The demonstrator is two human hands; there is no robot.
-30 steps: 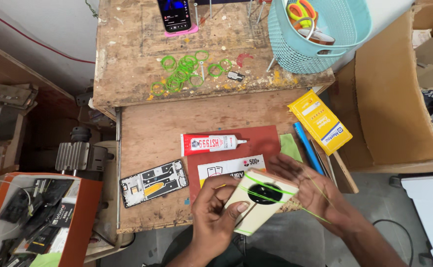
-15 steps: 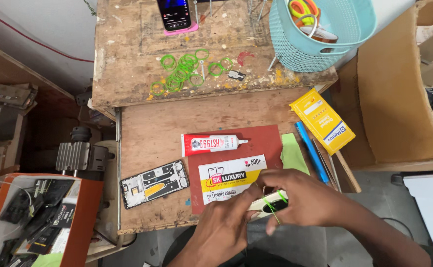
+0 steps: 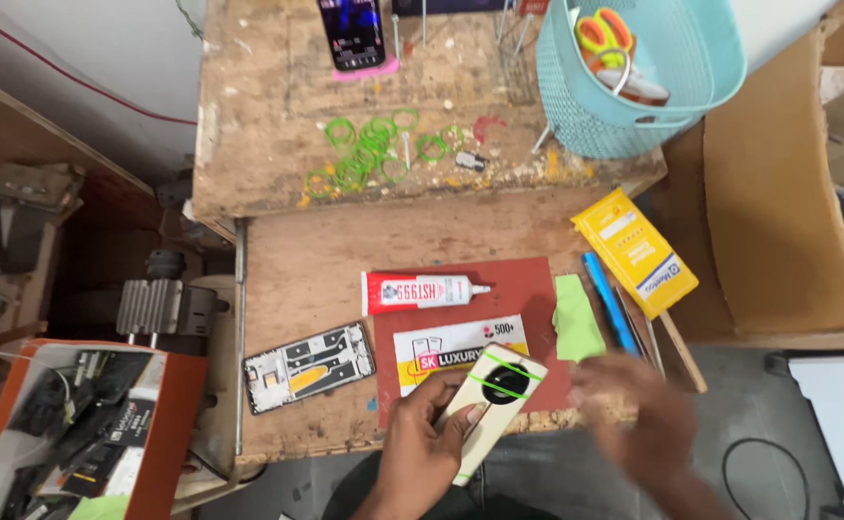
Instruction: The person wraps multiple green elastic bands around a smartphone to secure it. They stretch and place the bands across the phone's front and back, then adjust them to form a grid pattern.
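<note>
At the bottom centre of the frame the left hand (image 3: 424, 445) closes around the lower part of a cream phone back cover (image 3: 492, 404), thumb laid on its face; a green rubber band (image 3: 511, 366) stretches across the cover's black round camera ring. The cover tilts up and right out of the hand, its top over the dark red mat (image 3: 528, 289). Just right of it the right hand (image 3: 638, 424) is a blur (whether its fingers are spread or curled I cannot tell) and appears to hold nothing.

Under the cover's top lies a white and yellow packet (image 3: 446, 349). To the left a bare phone frame (image 3: 308, 366) lies on the wooden bench (image 3: 297, 260). Above the packet sits a red and white glue tube (image 3: 422, 291); right of the mat lie a green cloth (image 3: 574, 318), a blue tool (image 3: 610, 300) and a yellow box (image 3: 636, 252).

Farther up, loose green rubber bands (image 3: 369, 149) scatter over the raised board, a phone (image 3: 352, 31) stands at the top, and a light blue basket (image 3: 576, 106) holds orange-handled scissors (image 3: 603, 34).
</note>
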